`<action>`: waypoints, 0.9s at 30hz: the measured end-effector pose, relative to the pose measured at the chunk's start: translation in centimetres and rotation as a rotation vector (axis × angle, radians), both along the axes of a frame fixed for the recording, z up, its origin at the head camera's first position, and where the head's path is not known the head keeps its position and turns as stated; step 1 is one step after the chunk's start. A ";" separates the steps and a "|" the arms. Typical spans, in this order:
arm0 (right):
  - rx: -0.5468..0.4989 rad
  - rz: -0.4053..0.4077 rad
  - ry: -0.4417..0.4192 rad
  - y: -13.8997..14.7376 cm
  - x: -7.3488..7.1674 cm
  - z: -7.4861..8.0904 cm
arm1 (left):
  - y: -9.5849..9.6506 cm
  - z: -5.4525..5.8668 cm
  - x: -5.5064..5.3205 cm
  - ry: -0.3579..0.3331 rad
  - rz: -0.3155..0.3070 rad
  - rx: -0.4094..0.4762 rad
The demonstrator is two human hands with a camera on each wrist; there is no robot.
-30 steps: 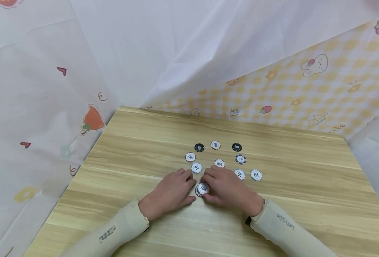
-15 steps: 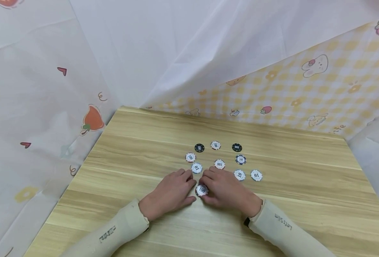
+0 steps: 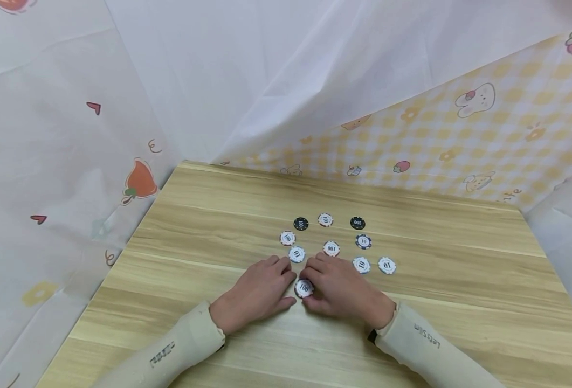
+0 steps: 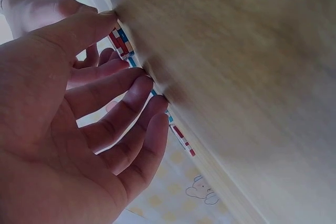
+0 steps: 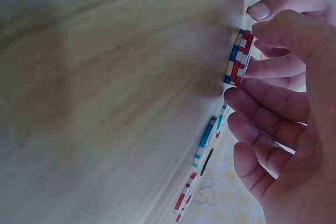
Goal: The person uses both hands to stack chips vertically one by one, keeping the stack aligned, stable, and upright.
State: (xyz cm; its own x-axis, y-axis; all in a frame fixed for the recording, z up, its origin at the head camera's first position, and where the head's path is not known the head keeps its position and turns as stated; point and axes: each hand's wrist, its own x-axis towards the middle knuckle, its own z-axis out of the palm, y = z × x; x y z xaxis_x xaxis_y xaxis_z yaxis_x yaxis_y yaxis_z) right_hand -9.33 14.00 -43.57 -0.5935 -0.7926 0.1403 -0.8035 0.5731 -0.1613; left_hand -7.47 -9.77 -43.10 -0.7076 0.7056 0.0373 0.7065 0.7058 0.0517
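A short stack of poker chips [image 3: 303,288] lies between the hands, a red-and-white chip marked 100 on top. In the right wrist view, the red-and-white chip [image 5: 244,56] sits over a blue-and-white chip [image 5: 230,67], edges roughly lined up. The right hand [image 3: 341,285] pinches the stack's top chip between thumb and fingers. To the left, the left hand [image 3: 256,291] rests on the table with fingers loosely bent and nothing held. Its fingertips are close to the stack; the left wrist view does not settle whether they touch it.
Several flat chips lie beyond the hands: a black chip [image 3: 301,223], another black chip [image 3: 357,222], a red-edged chip [image 3: 331,248], a blue-edged chip [image 3: 363,241] and a light-blue-edged chip [image 3: 387,265]. The wooden table [image 3: 218,215] meets hanging cloth at its back.
The top chip has shifted slightly left in the right hand, going from offset to lined up over the chip below. The left hand has stayed still.
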 end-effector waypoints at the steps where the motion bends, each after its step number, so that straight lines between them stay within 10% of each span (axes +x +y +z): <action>1: -0.005 0.000 0.003 0.1 0.0 0.0 | 0.0 0.0 0.0 0.000 0.001 0.001; 27: -0.078 -0.197 0.035 6.9 0.9 0.2 | 0.0 -0.1 0.0 -0.025 0.010 0.011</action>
